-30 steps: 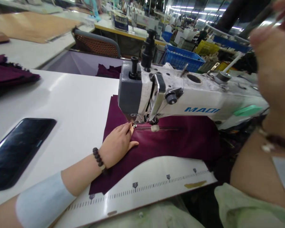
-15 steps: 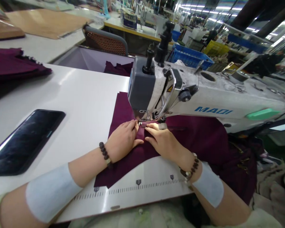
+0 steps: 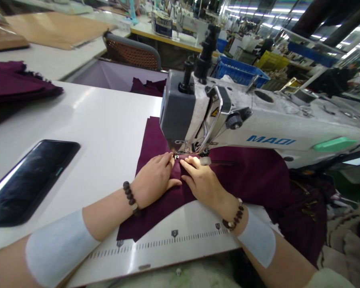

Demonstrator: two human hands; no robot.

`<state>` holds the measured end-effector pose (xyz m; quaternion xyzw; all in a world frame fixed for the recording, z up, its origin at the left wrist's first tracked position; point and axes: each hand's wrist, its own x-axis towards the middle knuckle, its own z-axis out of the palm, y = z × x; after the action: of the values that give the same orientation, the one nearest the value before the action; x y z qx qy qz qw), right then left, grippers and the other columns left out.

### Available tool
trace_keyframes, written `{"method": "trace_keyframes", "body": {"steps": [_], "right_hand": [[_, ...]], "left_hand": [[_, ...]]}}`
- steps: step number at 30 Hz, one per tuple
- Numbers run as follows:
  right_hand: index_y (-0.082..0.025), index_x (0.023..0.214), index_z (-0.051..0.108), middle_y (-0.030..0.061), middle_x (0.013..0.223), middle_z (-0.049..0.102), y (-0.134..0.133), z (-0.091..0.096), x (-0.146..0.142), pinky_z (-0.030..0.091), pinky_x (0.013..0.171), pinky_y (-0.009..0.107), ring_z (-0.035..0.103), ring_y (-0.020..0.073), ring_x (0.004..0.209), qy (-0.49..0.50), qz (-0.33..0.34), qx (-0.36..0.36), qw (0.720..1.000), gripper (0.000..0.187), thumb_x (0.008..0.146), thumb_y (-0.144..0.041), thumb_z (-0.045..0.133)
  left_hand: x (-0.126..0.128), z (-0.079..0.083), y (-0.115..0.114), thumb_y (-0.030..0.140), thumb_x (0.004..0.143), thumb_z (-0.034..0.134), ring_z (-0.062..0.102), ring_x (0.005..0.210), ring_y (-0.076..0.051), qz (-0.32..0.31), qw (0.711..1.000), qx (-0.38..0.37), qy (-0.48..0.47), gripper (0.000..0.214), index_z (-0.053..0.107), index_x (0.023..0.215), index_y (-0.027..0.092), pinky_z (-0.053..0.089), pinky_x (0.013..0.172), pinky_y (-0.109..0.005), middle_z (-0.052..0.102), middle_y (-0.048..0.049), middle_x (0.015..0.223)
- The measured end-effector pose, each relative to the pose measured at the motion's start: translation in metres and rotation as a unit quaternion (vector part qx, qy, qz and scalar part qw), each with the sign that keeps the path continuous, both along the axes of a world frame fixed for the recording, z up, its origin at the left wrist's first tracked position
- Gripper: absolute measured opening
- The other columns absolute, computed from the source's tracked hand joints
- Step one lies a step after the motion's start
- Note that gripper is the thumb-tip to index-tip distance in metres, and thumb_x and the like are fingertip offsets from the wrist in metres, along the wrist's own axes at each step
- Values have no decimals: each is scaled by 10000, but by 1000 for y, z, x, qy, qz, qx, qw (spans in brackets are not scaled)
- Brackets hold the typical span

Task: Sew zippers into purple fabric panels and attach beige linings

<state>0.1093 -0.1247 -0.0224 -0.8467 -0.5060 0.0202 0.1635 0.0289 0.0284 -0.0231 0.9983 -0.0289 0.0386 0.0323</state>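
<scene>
Near edge of the desk (image 3: 108, 120): a printed ruler strip (image 3: 174, 235) runs along it, and both forearms cross it in pale sleeves with dark bead bracelets. The maroon fabric (image 3: 252, 176) lies just behind the strip at mid desk. Its near-left corner touches the ruler marks, its far part goes under the sewing machine (image 3: 267, 124), and its right side drapes off the desk's right edge. The left hand (image 3: 156, 180) is flat and palm down on the cloth, fingers held together, with the tips right at the presser foot (image 3: 180, 154). The right hand (image 3: 202, 182) is just beside it and also flat, fingers stretched out and close together, pressing the cloth, with the index tip at the foot. Neither hand pinches anything. A dark line runs right from the foot, probably a zipper (image 3: 225, 163), but it is too small to be sure. Handling judgement: the cloth is light, soft and limp, will bunch or skew if pushed unevenly, and slides easily on the smooth desk top. It is best held by flat palm pressure on either side of the seam line, close to the foot, with fingertips clear of the needle. Left of the hands, well apart, a dark phone (image 3: 30, 180) lies face up. At the far-left corner is a stack of maroon pieces (image 3: 15, 82). Beyond the desk are a chair (image 3: 132, 52), a blue crate (image 3: 240, 68) and more workstations, blurred.
</scene>
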Motion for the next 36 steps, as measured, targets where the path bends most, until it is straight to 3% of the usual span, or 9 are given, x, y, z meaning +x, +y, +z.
{"method": "trace_keyframes", "body": {"steps": [19, 36], "right_hand": [[-134, 1264, 484, 140, 1234, 514, -3, -6, 9, 282, 1067, 510, 441, 231, 1186, 37, 28, 22, 999, 399, 865, -161, 477], [-142, 1254, 497, 128, 1265, 507, 0, -6, 11, 321, 1056, 479, 460, 225, 1187, 41, 24, 19, 999, 401, 853, -161, 496]], "left_hand": [[1, -5, -6, 507, 756, 618, 471, 1141, -321, 11, 999, 15, -28, 685, 512, 1168, -30, 387, 986, -402, 525, -226, 1195], [2, -8, -6, 485, 753, 644, 502, 1094, -313, 23, 999, -16, -45, 591, 529, 1134, 48, 420, 921, -421, 547, -197, 1140]]}}
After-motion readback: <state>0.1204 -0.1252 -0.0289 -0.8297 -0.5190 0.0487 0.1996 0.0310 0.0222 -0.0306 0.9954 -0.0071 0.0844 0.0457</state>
